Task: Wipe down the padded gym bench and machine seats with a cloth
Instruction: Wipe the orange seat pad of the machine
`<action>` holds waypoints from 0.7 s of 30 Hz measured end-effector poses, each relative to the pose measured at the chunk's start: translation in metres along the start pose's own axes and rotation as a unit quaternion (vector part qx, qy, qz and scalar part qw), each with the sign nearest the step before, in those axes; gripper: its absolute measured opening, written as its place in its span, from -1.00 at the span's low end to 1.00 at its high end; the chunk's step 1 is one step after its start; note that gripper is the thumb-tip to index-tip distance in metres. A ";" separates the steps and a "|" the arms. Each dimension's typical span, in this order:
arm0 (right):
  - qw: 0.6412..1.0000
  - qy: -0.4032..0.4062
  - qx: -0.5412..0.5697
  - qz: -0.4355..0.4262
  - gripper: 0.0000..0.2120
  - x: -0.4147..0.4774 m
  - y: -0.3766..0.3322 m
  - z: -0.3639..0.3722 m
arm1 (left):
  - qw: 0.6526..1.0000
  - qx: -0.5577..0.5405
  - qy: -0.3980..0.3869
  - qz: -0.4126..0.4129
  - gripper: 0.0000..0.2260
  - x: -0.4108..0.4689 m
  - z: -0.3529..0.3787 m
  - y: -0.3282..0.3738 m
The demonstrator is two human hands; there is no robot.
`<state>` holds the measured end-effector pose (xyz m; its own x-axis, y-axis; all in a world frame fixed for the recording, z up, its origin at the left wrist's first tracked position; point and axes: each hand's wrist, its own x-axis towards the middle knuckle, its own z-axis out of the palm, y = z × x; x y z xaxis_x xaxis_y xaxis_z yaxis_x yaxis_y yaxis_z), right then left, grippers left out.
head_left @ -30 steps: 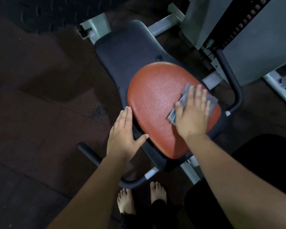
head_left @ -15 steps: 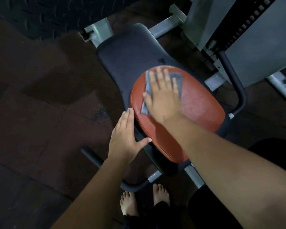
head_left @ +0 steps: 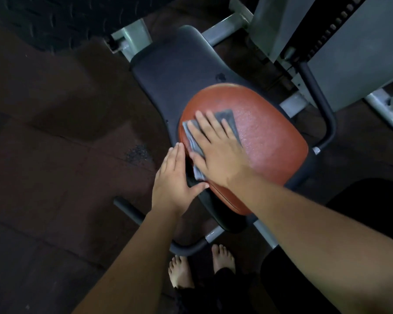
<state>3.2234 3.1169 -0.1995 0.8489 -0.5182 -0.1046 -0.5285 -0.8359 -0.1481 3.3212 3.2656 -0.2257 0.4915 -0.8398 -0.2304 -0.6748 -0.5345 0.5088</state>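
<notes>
— Where is the cloth?
— On the left part of the red seat pad, flat under the right hand, whose fingers lie spread and pressed on it rather than gripping.
— And the left hand?
— Flat with fingers together, thumb out, against the seat's near-left edge, holding nothing. The dark back pad lies beyond.

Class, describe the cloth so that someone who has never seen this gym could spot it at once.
Find the grey weight machine at the upper right; in front of it sits a rounded red seat. On the seat's left part lies the cloth, flat under the right hand. It is the only grey, folded fabric there.
</notes>
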 end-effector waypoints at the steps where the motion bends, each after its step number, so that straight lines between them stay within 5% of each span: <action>1: 1.000 -0.012 0.014 -0.011 -0.33 -0.022 0.000 0.005 | 1.000 0.003 -0.003 -0.003 0.06 -0.001 -0.001 0.001; 11: 0.977 -0.101 0.177 0.060 -0.38 -0.045 -0.022 -0.067 | 0.993 0.062 -0.097 -0.029 -0.12 -0.017 -0.074 0.020; 21: 0.966 -0.062 0.248 0.037 -0.52 -0.049 -0.107 -0.217 | 0.983 0.152 -0.054 -0.082 -0.39 -0.092 -0.258 0.033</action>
<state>3.2408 3.1919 0.0347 0.8174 -0.5213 -0.2449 -0.5534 -0.5929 -0.5850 3.3957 3.3495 0.0261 0.5576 -0.7364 -0.3831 -0.7329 -0.6535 0.1895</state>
